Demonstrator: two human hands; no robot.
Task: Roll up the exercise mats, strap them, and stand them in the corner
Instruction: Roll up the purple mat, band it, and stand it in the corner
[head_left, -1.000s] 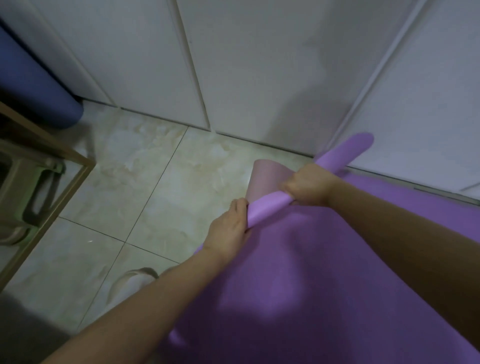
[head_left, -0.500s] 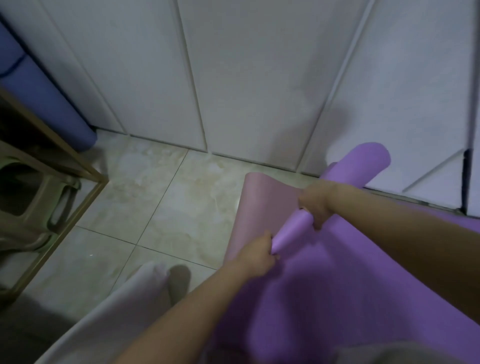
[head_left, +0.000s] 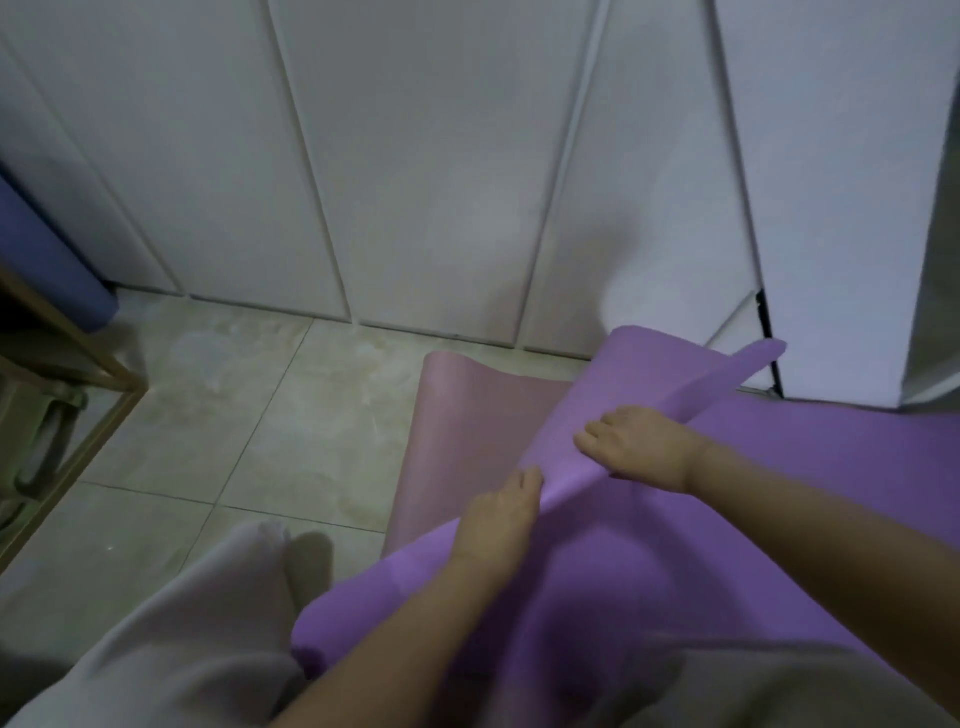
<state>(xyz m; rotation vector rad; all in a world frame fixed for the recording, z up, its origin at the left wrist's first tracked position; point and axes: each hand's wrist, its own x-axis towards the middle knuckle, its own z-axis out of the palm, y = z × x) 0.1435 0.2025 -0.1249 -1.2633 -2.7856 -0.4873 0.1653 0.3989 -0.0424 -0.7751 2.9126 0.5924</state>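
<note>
rolling the purple mat (head_left: 841, 441) is the step we are doing now, and we are judging it is only at the beginning: most of the mat is lying flat on the tiled floor (head_left: 234, 441) before the white cabinet doors (head_left: 415, 182), with one end lifted in a loose curl that is showing its pink underside. our left hand (head_left: 498, 519) is pinching the fold, its fingertips hiding under it, and our right hand (head_left: 644, 447) is gripping the curl just beside, fingers bending over the top. the curl is opening wider toward the right, so we are advising to spread the hands apart and pull the edge tight and even, or the roll is becoming a cone. a blue rolled mat (head_left: 47, 249) is leaning at the left.
</note>
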